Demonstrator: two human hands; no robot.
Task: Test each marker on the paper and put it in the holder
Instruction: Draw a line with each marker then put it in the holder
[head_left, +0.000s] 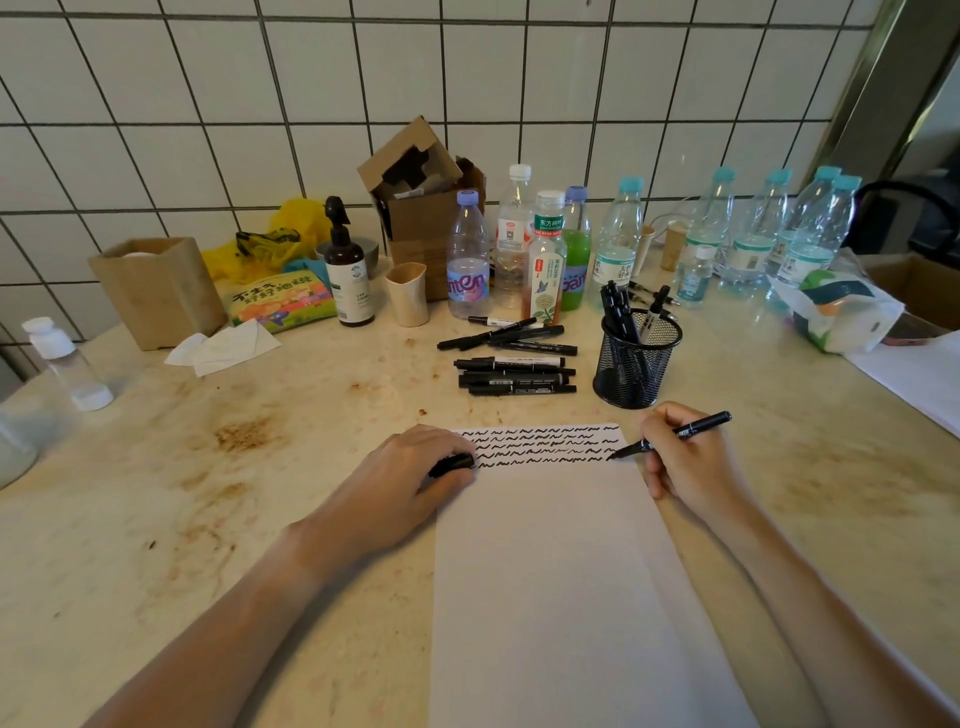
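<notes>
A white sheet of paper (550, 571) lies in front of me, its top strip covered with rows of black squiggles (540, 444). My right hand (685, 462) grips an uncapped black marker (675, 434) with its tip on the paper's right edge, at the end of the lowest row. At the paper's top left corner, my left hand (410, 473) rests and holds a black marker cap (452, 464). Behind the paper lies a pile of several black markers (511, 358). The black mesh holder (635, 364) to its right holds several markers.
Several water and drink bottles (545, 249) line the tiled wall. A cardboard box (421, 208), a pump bottle (345, 270), a cup (408, 293), a wooden box (156, 288), tissues (223, 345) and a book stand at the back left. A tissue pack (836, 312) sits at right.
</notes>
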